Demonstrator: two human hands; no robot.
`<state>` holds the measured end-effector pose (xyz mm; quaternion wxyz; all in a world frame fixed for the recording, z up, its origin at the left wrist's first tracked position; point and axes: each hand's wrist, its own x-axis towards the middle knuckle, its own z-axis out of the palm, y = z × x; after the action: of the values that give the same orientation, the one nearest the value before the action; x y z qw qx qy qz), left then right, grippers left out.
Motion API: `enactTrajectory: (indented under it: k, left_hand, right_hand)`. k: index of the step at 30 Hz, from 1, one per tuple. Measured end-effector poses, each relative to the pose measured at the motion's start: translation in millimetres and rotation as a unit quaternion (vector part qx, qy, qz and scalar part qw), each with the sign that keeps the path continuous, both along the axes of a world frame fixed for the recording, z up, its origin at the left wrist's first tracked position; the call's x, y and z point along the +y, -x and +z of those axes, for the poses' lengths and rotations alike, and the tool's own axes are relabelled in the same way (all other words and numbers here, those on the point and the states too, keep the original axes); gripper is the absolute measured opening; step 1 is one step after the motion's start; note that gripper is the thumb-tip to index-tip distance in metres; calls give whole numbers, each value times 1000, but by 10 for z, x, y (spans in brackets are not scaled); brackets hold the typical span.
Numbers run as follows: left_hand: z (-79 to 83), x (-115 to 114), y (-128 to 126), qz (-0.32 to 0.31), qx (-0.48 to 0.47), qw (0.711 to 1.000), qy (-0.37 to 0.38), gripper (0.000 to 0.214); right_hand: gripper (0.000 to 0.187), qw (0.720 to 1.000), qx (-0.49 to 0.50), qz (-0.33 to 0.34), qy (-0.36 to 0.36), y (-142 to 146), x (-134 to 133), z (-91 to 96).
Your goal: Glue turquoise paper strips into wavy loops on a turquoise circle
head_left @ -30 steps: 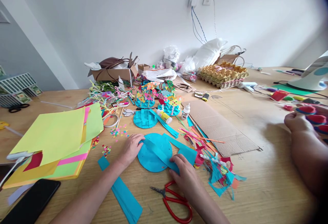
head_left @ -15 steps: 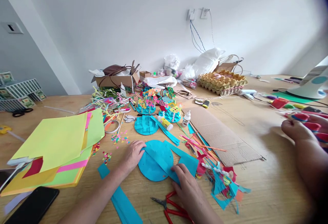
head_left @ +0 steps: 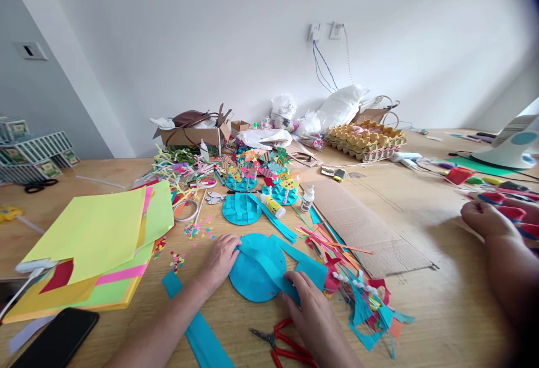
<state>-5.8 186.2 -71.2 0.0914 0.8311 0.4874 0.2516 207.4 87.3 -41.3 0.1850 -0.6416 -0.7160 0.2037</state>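
A blue paper disc [head_left: 248, 284] lies on the wooden table in front of me. Across it, from upper left to lower right, runs a blue paper strip [head_left: 269, 269], its middle arched up. My left hand [head_left: 222, 257] pinches or presses the strip's upper-left end at the disc's edge; the fingertips are partly hidden. Between thumb and fingers, my right hand [head_left: 309, 303] grips the other end, just past the disc's lower right. Red-handled scissors [head_left: 282, 342] lie beside my right wrist. Blue paper pieces [head_left: 309, 267] rest right of the disc, and long blue strips [head_left: 202, 328] lie under my left forearm.
Behind the disc are another blue disc with woven strips [head_left: 241, 209], a yellow glue bottle [head_left: 273, 205] and a white bottle [head_left: 307, 198]. Coloured paper sheets [head_left: 96, 233] and a phone [head_left: 56, 340] lie left. A cardboard sheet [head_left: 362, 227] and another person's hand [head_left: 490, 219] are at right.
The strip lay nearly flat over the disc and now bows upward in the middle. Both hands keep their places at its ends. The whole view has shifted slightly.
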Motion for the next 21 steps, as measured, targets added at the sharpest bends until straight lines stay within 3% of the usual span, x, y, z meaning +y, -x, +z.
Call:
enactTrajectory:
  k: [14,21]
  left_hand:
    - [-136,40,32,-12,-17,1000,-11,22]
    - [-97,18,30,-18,-18,1000,-10,22]
  right_hand:
    - [31,1000,-12,-29,-5,48,62,-24]
    - [29,999,-26,-14,-15,80,106,44]
